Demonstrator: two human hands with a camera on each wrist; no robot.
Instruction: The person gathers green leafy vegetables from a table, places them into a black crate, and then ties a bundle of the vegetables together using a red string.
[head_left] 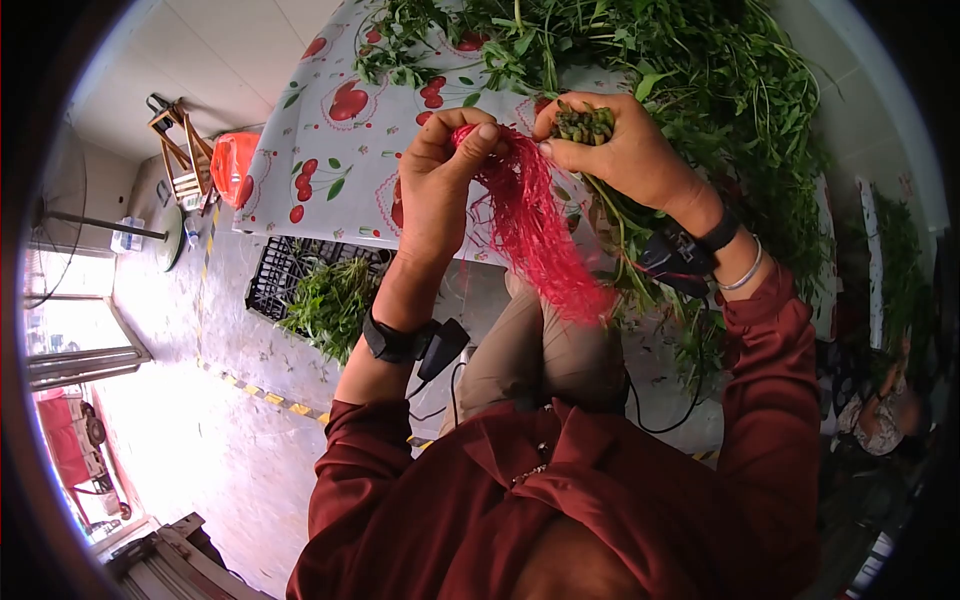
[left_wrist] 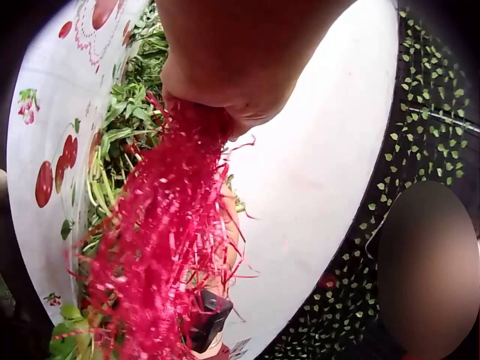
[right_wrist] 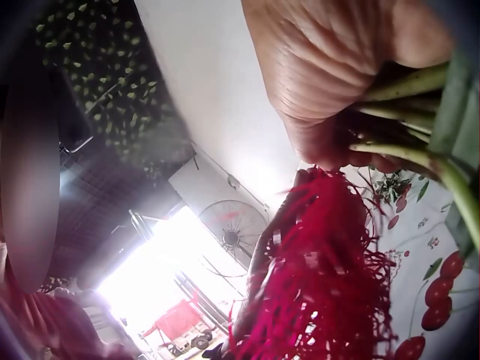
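Observation:
My left hand [head_left: 437, 180] pinches a hank of red plastic strings [head_left: 540, 225] at its top, thumb against curled fingers. The loose ends hang down over the table's near edge toward the lap; in the left wrist view the strings [left_wrist: 161, 232] fan out below the hand. Held in my right hand [head_left: 640, 155] is a bunch of leafy green stems [head_left: 583, 123], cut ends bundled between thumb and fingers. Its leafy part trails down beside the wrist. The right thumb and fingertips are right at the strings. In the right wrist view, stems [right_wrist: 405, 112] pass through the palm.
A cherry-patterned tablecloth [head_left: 330, 140] covers the table. Loose greens [head_left: 690, 60] are heaped along its far and right sides. On the floor at left stands a black crate [head_left: 265, 285] with more greens. Farther left are an orange-red bag [head_left: 233, 165] and a wooden folding chair [head_left: 183, 150].

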